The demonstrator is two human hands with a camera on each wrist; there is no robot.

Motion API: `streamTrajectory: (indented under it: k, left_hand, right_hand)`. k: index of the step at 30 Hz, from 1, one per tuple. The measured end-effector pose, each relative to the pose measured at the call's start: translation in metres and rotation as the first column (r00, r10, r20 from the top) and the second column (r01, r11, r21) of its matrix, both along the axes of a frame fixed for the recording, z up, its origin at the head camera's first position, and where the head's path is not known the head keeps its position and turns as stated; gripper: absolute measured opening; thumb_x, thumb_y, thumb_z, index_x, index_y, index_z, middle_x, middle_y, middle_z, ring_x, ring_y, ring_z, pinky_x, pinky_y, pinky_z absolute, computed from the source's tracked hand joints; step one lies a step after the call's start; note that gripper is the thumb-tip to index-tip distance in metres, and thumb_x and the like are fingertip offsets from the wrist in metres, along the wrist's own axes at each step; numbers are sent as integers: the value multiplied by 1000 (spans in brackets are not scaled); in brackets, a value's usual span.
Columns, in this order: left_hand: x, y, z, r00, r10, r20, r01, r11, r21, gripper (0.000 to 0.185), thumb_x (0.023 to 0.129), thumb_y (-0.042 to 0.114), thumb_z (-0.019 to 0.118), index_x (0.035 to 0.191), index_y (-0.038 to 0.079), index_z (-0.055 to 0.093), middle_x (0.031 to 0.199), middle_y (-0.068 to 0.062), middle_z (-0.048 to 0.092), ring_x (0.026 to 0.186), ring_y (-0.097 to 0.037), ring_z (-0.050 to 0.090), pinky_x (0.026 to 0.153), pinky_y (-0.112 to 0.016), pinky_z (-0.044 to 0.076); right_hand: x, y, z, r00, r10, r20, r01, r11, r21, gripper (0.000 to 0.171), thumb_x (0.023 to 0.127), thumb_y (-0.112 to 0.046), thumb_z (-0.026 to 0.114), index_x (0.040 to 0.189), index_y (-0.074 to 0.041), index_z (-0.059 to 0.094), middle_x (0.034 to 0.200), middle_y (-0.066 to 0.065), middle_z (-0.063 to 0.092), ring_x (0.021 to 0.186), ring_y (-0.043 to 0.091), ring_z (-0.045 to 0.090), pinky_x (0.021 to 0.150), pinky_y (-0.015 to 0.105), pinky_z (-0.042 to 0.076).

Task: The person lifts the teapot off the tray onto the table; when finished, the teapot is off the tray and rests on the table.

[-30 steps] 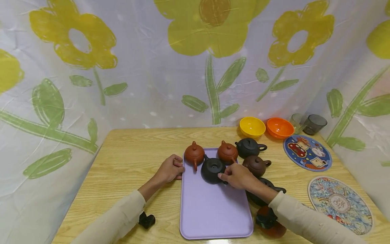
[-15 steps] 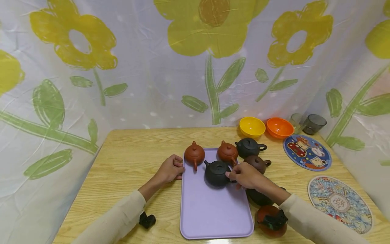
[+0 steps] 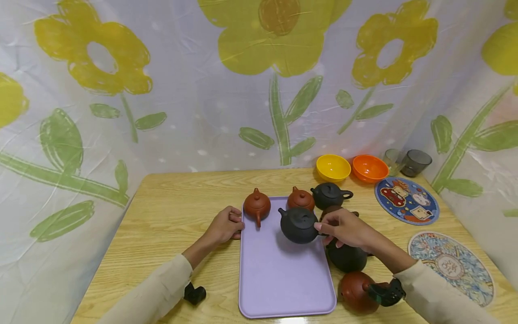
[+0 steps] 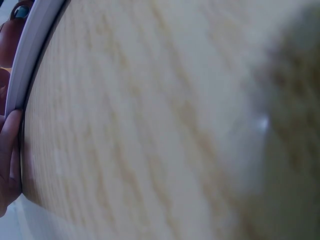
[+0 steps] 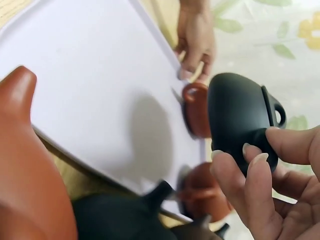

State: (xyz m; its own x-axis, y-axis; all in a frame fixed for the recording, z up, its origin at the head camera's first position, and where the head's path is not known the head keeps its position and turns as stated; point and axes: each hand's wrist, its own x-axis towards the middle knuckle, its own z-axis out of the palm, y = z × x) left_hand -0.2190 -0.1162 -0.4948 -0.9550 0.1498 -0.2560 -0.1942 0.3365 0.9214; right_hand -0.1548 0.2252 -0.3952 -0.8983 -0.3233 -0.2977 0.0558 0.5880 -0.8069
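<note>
My right hand [image 3: 350, 229] pinches the handle of a black teapot [image 3: 297, 228] and holds it raised over the right half of a light purple tray [image 3: 283, 283]. Its shadow falls on the tray in the right wrist view, where thumb and fingers close round the handle of the teapot [image 5: 237, 117]. At the tray's left edge, my left hand [image 3: 223, 225] grips the rim [image 4: 30, 55]. Two reddish-brown clay teapots stand at the tray's far end, one in the left corner [image 3: 257, 207] and one in the right corner [image 3: 301, 198], the latter partly behind the black teapot.
Along the tray's right side stand a black teapot [image 3: 328, 196], a partly hidden brown one, a larger dark one [image 3: 346, 257] and a reddish one [image 3: 356, 293]. Farther right are yellow [image 3: 333, 168] and orange [image 3: 370, 169] bowls, glasses [image 3: 417, 163] and two round mats [image 3: 451, 266].
My right hand has lifted the black teapot off the tray and moved it to the right. The left hand stays at the tray's edge.
</note>
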Motion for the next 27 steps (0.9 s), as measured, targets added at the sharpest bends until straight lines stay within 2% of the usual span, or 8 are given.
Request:
streamTrajectory:
  k: [6, 15, 21, 27]
  left_hand:
    - [0, -1, 0, 1000, 2, 3, -2, 1000, -2, 35, 87, -4, 66, 121, -2, 54, 99, -12, 55, 77, -18, 62, 61, -31, 63]
    - [2, 0, 2, 1000, -1, 6, 1, 1000, 11, 35, 88, -5, 66, 120, -3, 54, 99, -12, 54, 78, -18, 61, 61, -31, 63]
    - [2, -1, 1, 1000, -1, 4, 0, 1000, 8, 35, 88, -4, 66, 120, -3, 54, 98, -11, 54, 77, -18, 61, 60, -31, 63]
    - [1, -1, 0, 1000, -1, 6, 1, 1000, 13, 34, 88, -4, 66, 120, -2, 54, 98, -11, 55, 76, -18, 61, 60, -31, 63]
  right_hand:
    - [0, 21, 13, 999, 32, -12, -32, 999, -6, 27, 100, -27, 63, 96, -1, 69, 95, 14, 68, 84, 22, 68, 63, 35, 59]
    - [-7, 63, 20, 998, 65, -4, -65, 998, -2, 29, 101, -27, 62, 103, 2, 68, 95, 16, 69, 90, 27, 63, 64, 35, 59]
    - [-11, 92, 19, 995, 87, -47, -86, 996, 14, 26, 102, -24, 59, 102, 1, 67, 92, 13, 69, 89, 22, 64, 69, 36, 61]
    - [-15, 118, 20, 994, 79, -79, -77, 997, 28, 26, 103, -23, 57, 108, 1, 68, 98, 10, 68, 88, 14, 66, 74, 36, 62]
